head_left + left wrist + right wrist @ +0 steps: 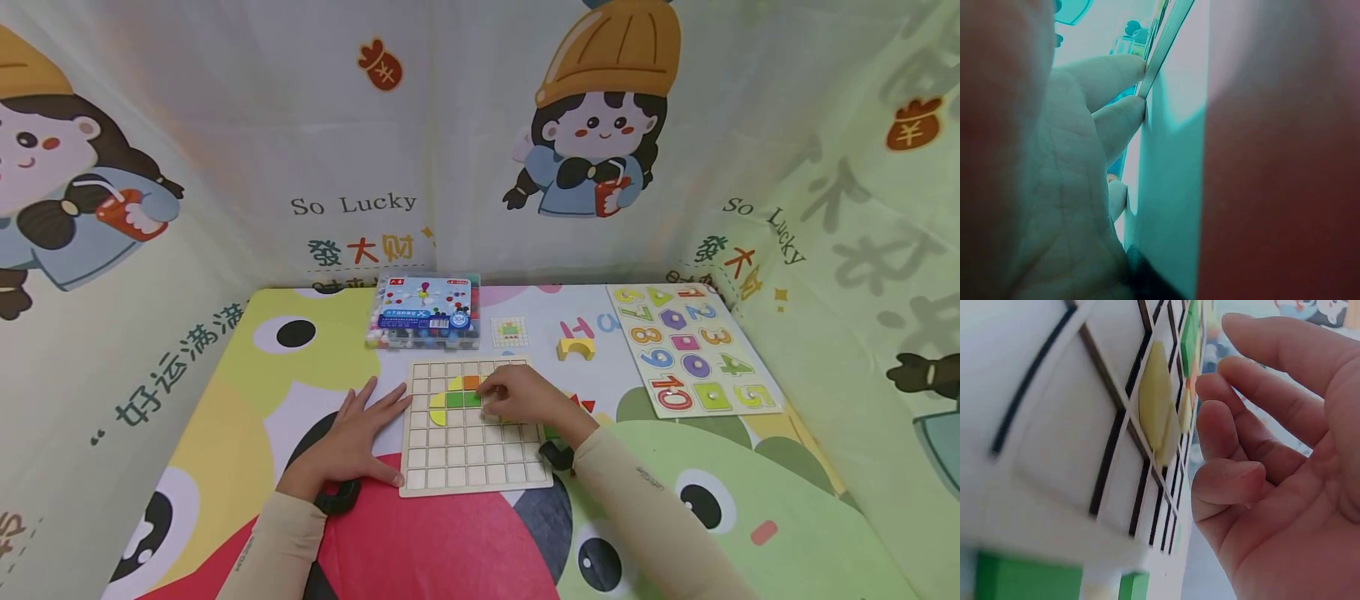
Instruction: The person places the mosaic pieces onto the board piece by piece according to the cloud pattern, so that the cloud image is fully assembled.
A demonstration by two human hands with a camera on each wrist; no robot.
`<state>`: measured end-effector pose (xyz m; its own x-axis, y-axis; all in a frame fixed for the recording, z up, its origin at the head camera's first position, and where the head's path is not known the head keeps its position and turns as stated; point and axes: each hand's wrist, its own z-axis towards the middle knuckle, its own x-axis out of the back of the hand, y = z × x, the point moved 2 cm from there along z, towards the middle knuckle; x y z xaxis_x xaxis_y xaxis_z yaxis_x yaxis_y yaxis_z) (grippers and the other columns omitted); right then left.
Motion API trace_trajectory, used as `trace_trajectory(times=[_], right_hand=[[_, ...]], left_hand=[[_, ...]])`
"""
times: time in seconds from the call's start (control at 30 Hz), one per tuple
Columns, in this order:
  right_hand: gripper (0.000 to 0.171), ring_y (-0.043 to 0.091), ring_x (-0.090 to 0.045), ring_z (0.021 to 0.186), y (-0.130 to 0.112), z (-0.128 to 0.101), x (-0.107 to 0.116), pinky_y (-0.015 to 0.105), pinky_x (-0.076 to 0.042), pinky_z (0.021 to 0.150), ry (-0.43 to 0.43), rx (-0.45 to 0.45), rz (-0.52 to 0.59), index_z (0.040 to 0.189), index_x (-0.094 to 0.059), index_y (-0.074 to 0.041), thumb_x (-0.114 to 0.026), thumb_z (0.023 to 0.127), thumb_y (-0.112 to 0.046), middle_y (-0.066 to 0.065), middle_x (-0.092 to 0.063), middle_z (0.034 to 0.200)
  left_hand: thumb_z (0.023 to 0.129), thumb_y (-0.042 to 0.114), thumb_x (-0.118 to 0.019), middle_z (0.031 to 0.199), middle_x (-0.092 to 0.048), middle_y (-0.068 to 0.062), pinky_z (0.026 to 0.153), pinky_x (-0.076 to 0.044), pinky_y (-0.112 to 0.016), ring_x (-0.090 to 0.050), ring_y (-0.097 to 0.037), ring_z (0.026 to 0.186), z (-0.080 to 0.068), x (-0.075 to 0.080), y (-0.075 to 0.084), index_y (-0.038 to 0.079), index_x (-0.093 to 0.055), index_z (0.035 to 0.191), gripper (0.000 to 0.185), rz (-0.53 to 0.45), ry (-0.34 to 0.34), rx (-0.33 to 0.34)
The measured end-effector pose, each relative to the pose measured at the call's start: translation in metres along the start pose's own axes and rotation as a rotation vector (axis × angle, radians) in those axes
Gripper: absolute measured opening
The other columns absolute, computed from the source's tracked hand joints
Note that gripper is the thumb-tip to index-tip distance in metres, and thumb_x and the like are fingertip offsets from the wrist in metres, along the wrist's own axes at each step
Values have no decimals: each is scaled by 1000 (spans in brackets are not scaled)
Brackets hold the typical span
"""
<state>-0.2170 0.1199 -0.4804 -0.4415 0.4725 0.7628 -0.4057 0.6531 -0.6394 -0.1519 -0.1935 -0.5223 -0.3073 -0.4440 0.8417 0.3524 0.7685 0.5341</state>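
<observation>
A pale wooden grid board [465, 458] lies on the table between both hands. Upon it sit yellow rounded pieces [438, 408], green squares [455, 399] and an orange square [471, 382]. My left hand [348, 437] is spread flat at the board's left side, its fingertips against the edge, as the left wrist view also shows. Over the upper right part of the grid is my right hand [525, 396], fingers loosely bent and fingertips close to the orange and green pieces. The right wrist view shows a yellow piece [1157, 400] beside that hand, with nothing visible between thumb and forefinger.
Behind the board stand a clear box of parts [424, 308] and a small pattern card [510, 332]. A yellow arch block [576, 348] and red triangles [585, 403] lie to the right. Farther right is a number puzzle board [675, 350]. Printed curtains surround the table.
</observation>
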Motion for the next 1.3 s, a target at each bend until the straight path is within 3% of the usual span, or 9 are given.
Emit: trace_trajectory(times=[0.73,1.3], right_hand=[[26,8,-60,84,41,-86,20,25,-53,74,136,6,26,114,-80,-10,-86,89,-17,-2,-75,101],[24,5,-55,79,68,-110,13,24,-49,70,193,5,12,108,-81,-12,-87,85,-8,-2,-72,97]], left_hand=[[60,66,-91,177,-27,-3,128,3,-73,0,-46,164,1,-1,0,22,-40,165,125,2,-2,12],[60,67,-91,177,-27,-3,128,3,-73,0,-46,164,2,-2,-1,22,-39,165,125,-1,-4,13]])
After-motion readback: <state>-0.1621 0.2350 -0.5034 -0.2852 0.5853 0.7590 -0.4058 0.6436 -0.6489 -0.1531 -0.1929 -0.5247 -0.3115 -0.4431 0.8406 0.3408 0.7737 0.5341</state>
